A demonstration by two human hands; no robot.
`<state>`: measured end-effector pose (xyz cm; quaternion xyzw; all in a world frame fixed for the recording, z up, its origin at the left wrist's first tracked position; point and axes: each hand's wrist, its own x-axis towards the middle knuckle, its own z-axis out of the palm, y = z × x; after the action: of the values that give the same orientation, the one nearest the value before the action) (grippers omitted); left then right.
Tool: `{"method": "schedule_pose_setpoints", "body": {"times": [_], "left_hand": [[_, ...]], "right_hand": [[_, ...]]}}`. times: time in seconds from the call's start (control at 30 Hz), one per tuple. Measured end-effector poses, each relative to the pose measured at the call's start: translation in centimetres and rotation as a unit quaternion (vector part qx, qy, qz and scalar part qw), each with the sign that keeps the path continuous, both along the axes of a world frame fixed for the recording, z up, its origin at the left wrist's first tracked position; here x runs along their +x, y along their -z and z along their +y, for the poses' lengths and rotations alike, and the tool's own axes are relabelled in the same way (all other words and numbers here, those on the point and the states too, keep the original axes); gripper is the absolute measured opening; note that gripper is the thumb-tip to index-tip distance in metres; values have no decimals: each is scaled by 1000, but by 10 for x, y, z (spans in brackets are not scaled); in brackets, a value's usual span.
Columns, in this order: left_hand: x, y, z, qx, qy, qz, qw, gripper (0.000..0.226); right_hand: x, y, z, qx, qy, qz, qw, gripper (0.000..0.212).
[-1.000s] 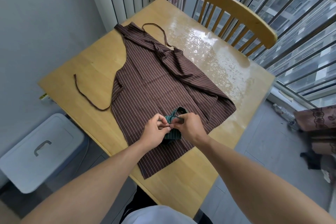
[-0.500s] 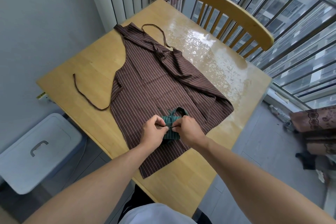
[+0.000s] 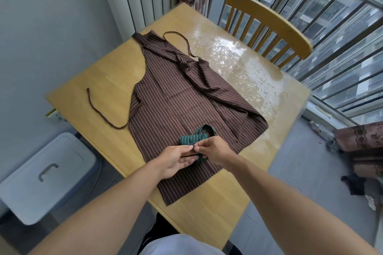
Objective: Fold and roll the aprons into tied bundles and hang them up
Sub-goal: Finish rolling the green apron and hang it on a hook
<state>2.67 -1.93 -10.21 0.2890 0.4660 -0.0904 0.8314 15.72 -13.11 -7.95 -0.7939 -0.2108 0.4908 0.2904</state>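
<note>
Shifted slightly since a second ago, the green apron bundle [image 3: 191,138] is pinched by its tie between left hand [image 3: 177,159] and right hand [image 3: 215,150] over the unfolded brown apron [image 3: 182,97] on the table [image 3: 209,213], knotting apparently unfinished, nothing hung.

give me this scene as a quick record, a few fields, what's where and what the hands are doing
surface: wooden table
spread out: brown striped apron, flat on the table, one strap trailing toward the left edge
in hand: green striped bundle, rolled, over the brown apron's lower part
left hand: pinches the bundle's strap
right hand: pinches the strap, fingertips meeting the left hand's
tie: not yet visibly finished
behind table: wooden chair
floor, left: white lidded bin
</note>
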Motion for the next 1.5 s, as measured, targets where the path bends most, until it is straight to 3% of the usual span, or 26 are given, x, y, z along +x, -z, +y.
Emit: {"method": "schedule_pose_setpoints", "body": {"times": [0.07, 0.13, 0.37, 0.7, 0.87, 0.93, 1.07, 1.17, 1.3, 1.4, 1.5], "left_hand": [[-3, 3, 1, -46, -34, -5, 998, 23], [-2, 6, 0, -27, -50, 13, 998, 23], [1, 19, 5, 217, 38, 95, 971, 7], [0, 22, 9, 311, 55, 143, 938, 9], [0, 23, 12, 311, 87, 141, 936, 9], [-8, 23, 25, 313, 125, 119, 934, 7], [-29, 23, 34, 261, 175, 67, 947, 54], [-26, 19, 19, 289, 229, 48, 928, 54], [-10, -1, 7, 382, 187, 31, 905, 38], [8, -29, 16, 341, 162, 5, 926, 70], [35, -74, 17, 259, 158, -66, 951, 81]], "right_hand": [[0, 1, -2, 8, 10, -7, 1000, 8], [0, 3, -5, 5, 28, -28, 999, 7], [8, 17, -15, -45, -15, -171, 984, 9], [8, 20, -34, -59, -41, -252, 965, 16], [7, 21, -43, -77, -74, -302, 947, 15], [8, 25, -48, -82, -43, -249, 964, 24], [0, 23, -50, -21, 77, -3, 997, 78], [-23, 26, -35, 10, 106, 18, 994, 89], [-34, 24, -31, 43, 204, -28, 978, 80], [-24, 7, -45, 97, 216, 10, 972, 73], [-5, -34, -63, 177, 245, -13, 953, 55]]}}
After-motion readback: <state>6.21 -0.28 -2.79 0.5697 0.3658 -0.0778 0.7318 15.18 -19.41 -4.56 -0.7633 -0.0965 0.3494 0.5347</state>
